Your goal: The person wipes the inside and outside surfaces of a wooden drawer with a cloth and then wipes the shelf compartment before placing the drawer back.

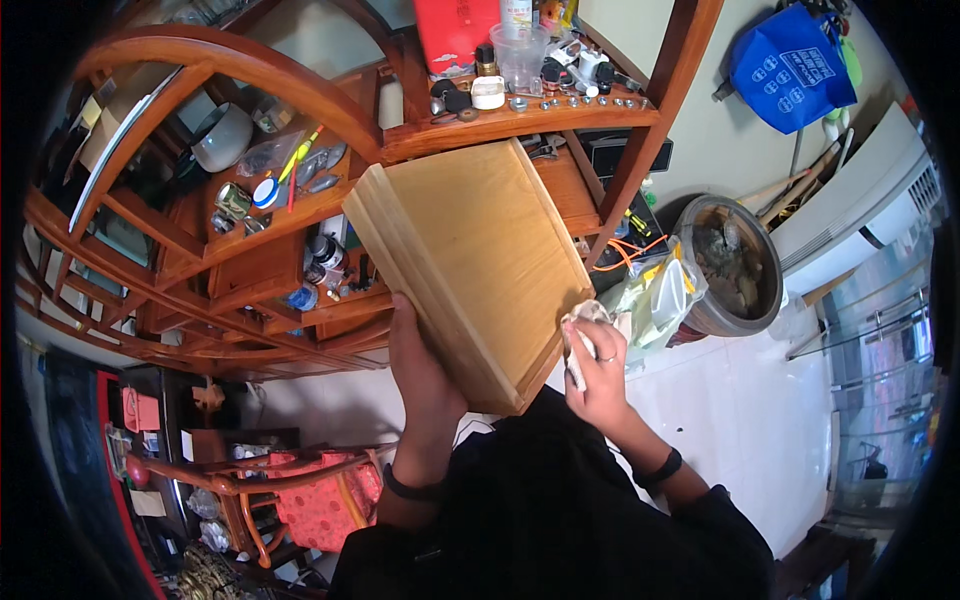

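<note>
A light wooden drawer (480, 255) is tilted in front of me, a broad flat panel facing up. My left hand (420, 367) grips its thicker left edge, the thumb along the outside and the other fingers hidden beneath. My right hand (596, 360) holds a crumpled pale cloth (581, 319) against the lower right edge of the drawer. Past its far end stands a reddish wooden display shelf (517, 120).
Several metal nuts, a clear plastic cup (519, 56) and small jars crowd the shelf. Right of me are plastic bags (660, 300) and a large round pot (772, 262). A wooden chair with a red cushion (322, 510) stands lower left.
</note>
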The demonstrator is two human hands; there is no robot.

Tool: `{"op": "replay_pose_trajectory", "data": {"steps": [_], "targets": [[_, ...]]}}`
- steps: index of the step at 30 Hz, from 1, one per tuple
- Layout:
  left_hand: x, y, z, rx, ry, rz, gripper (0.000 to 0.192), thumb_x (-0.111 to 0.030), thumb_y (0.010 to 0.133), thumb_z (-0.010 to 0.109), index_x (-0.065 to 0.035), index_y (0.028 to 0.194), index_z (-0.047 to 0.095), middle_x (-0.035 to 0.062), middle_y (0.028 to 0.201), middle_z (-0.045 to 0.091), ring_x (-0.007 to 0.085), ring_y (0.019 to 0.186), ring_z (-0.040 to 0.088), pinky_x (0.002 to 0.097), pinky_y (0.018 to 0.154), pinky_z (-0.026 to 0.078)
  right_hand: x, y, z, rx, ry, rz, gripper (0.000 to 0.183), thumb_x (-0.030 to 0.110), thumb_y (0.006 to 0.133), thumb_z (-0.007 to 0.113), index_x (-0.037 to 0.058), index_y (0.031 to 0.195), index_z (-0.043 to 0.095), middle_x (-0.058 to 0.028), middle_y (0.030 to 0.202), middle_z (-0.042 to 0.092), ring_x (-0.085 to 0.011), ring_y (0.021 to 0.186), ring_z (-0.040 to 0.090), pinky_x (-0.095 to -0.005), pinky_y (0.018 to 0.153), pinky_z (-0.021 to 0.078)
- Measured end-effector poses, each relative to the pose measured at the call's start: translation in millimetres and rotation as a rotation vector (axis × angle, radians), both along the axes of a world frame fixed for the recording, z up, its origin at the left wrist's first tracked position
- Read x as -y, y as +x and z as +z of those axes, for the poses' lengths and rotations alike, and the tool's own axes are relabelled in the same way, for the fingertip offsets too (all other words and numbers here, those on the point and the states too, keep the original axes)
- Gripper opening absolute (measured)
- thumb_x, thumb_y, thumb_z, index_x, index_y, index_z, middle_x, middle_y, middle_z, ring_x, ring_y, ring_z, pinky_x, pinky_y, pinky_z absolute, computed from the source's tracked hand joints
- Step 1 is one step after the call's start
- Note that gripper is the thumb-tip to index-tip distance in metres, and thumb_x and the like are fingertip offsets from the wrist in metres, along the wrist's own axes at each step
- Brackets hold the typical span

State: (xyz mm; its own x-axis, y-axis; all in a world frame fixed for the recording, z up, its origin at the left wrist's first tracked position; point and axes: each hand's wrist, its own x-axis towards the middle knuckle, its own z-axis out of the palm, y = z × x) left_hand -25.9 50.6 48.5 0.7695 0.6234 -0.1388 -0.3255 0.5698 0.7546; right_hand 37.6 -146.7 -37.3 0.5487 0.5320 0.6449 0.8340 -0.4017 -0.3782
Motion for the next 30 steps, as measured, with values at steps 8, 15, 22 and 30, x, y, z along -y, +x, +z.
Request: {"op": "replay_pose_trajectory", "data": {"steps": [8, 15, 22, 30], "targets": [[7, 5, -1, 0.057, -0.020, -0.001, 0.052, -0.044, 0.104, 0.036, -0.0050, 0.138, 0.042, 0.0096, 0.133, 0.053, 0.0212, 0.122, 0.052, 0.0380, 0.103, 0.042, -7, -33, 22, 0.087, 0.017, 0.136, 0.051, 0.008, 0.070, 0.068, 0.0018, 0.120, 0.063, -0.0114, 0.125, 0.058, -0.0294, 0.103, 0.052, -0.0405, 0.087, 0.0426], [11, 12, -8, 0.030, -0.064, -0.004, 0.052, -0.044, 0.104, 0.035, -0.0060, 0.139, 0.041, 0.0101, 0.135, 0.052, 0.0220, 0.124, 0.050, 0.0389, 0.103, 0.041, -9, -24, 9, -0.142, 0.069, 0.041, 0.071, 0.004, 0.065, 0.063, 0.0050, 0.134, 0.052, -0.0151, 0.137, 0.050, -0.0340, 0.121, 0.044, -0.0440, 0.102, 0.0335], [24, 5, 3, 0.072, -0.031, 0.020, 0.057, -0.047, 0.103, 0.034, -0.0056, 0.143, 0.036, 0.0110, 0.139, 0.048, 0.0253, 0.127, 0.047, 0.0399, 0.106, 0.040, 24, 36, -18, -0.073, -0.029, -0.107, 0.078, -0.002, 0.066, 0.059, 0.0024, 0.142, 0.042, -0.0153, 0.146, 0.045, -0.0418, 0.112, 0.050, -0.0460, 0.102, 0.0371], [52, 6, -6, 0.112, -0.068, 0.082, 0.052, -0.044, 0.103, 0.038, -0.0068, 0.139, 0.043, 0.0104, 0.136, 0.052, 0.0259, 0.124, 0.050, 0.0420, 0.103, 0.042, 69, 92, -13, -0.187, 0.065, 0.067, 0.080, -0.009, 0.066, 0.054, -0.0001, 0.144, 0.038, -0.0178, 0.145, 0.045, -0.0382, 0.118, 0.050, -0.0429, 0.104, 0.0373]]}}
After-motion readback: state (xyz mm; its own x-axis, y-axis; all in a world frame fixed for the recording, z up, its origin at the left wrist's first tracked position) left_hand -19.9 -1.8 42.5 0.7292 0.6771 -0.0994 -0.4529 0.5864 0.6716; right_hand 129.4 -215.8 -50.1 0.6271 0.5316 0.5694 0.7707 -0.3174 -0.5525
